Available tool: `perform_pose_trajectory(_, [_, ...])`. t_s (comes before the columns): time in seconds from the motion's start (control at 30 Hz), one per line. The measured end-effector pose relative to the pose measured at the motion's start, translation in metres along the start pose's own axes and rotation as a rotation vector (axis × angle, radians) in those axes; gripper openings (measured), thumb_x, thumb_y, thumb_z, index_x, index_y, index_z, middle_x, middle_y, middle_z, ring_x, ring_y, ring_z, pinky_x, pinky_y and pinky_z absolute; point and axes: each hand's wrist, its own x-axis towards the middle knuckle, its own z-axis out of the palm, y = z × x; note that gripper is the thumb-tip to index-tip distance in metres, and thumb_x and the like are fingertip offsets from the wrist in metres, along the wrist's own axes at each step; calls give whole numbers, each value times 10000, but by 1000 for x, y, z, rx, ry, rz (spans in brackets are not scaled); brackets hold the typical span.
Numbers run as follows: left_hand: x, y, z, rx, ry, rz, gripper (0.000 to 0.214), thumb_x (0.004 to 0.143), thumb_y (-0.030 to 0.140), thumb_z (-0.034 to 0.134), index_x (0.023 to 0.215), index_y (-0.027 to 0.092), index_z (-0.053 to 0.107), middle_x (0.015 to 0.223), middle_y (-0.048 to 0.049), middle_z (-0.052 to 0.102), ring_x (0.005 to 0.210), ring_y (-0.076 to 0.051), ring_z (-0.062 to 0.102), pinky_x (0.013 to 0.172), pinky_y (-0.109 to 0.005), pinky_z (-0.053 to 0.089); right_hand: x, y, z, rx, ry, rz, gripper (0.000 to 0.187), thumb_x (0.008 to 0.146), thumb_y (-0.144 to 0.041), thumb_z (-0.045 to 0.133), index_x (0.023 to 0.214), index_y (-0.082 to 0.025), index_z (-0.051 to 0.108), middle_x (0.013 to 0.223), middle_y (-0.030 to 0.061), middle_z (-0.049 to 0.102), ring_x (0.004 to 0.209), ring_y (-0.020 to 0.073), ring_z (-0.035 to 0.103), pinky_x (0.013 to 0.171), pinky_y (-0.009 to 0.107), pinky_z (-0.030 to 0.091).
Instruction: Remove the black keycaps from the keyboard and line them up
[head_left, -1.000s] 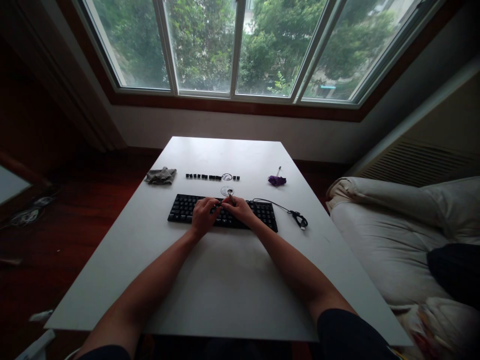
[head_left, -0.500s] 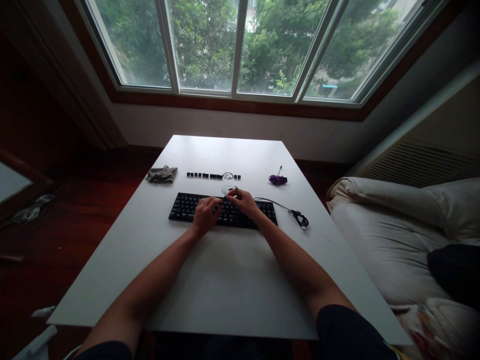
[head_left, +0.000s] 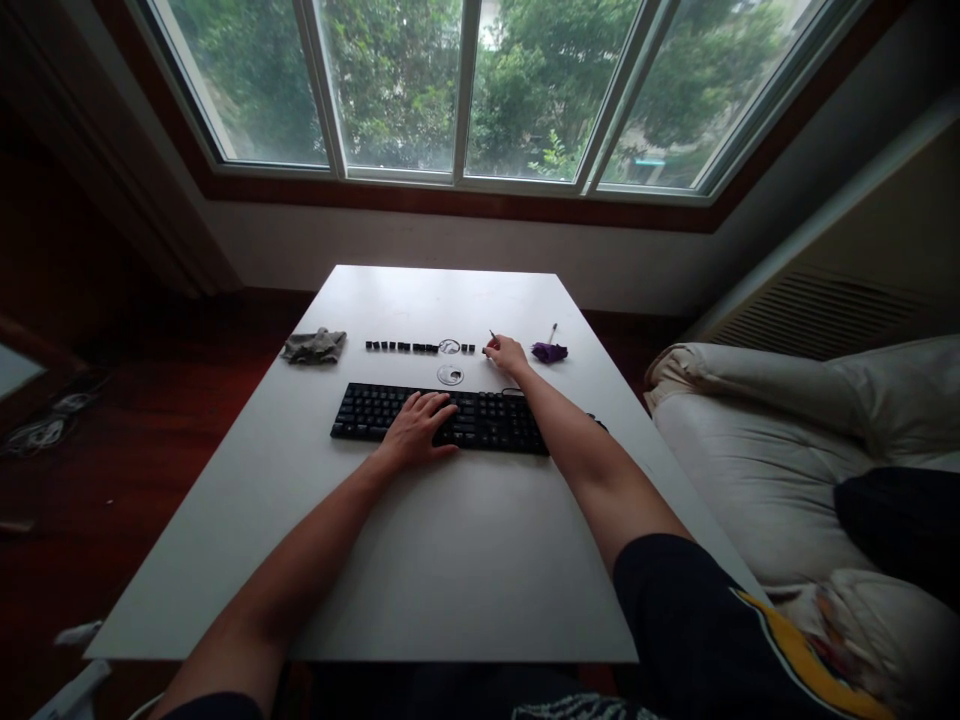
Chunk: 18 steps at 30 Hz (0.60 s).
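A black keyboard [head_left: 360, 410] lies across the white table, and my left hand [head_left: 415, 428] rests on it with fingers spread. Beyond it runs a row of small black keycaps [head_left: 405, 347]. At the right end of that row my right hand [head_left: 507, 356] is closed. A small dark keycap [head_left: 485, 351] shows at its fingertips, low against the table. A thin, stick-like tool [head_left: 493, 335] pokes up from the same hand; its kind is too small to make out. Part of the keyboard's right side is hidden under my right forearm.
One clear round lid-like piece [head_left: 450, 375] lies behind the keyboard, another round piece [head_left: 449, 346] within the row. A grey cloth [head_left: 315, 346] is at left. At right are a purple cloth [head_left: 550, 352] and a thin white stick [head_left: 553, 332]. A sofa [head_left: 735, 440] stands beside the table.
My right hand has moved from the keyboard away from me to the right end of the keycap row, with the thin tool. My left hand has opened out flat on the keys.
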Motion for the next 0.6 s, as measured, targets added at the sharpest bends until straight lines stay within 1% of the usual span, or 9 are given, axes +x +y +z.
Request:
perform_pose_trajectory(0.1, [-1,-2,2,22,-21,-26,758,745,538,780,1410,271,535,1479,-124,502,1382,-354,422,1202,-584,254,7,3,7,-12,26,25,204,885,-298,641,1032,-176,713,1015,98,737,882,186,641,819,289,458])
perform_pose_trajectory(0.23, [0,-2,3,28,-23,-43,749,740,542,784,1405,296,542,1477,-110,506,1378,-352,427,1200,-583,258,13,6,14,4,42,21,214,899,-316,631,1051,-191,716,1034,97,734,896,187,640,834,292,459])
perform_pose_trajectory(0.43, [0,-5,4,41,-16,-66,741,749,523,785,1410,291,544,1481,-111,507,1384,-351,425,1206,-579,253,17,7,20,-35,53,68,228,892,-352,637,1057,-226,732,1065,87,738,933,213,644,838,310,469])
perform_pose_trajectory(0.6, [0,-12,0,67,-59,-87,736,771,571,747,1415,282,540,1501,-103,492,1402,-333,415,1223,-558,235,18,3,22,-101,53,118,265,910,-395,595,1090,-252,728,1117,80,731,986,229,648,851,319,484])
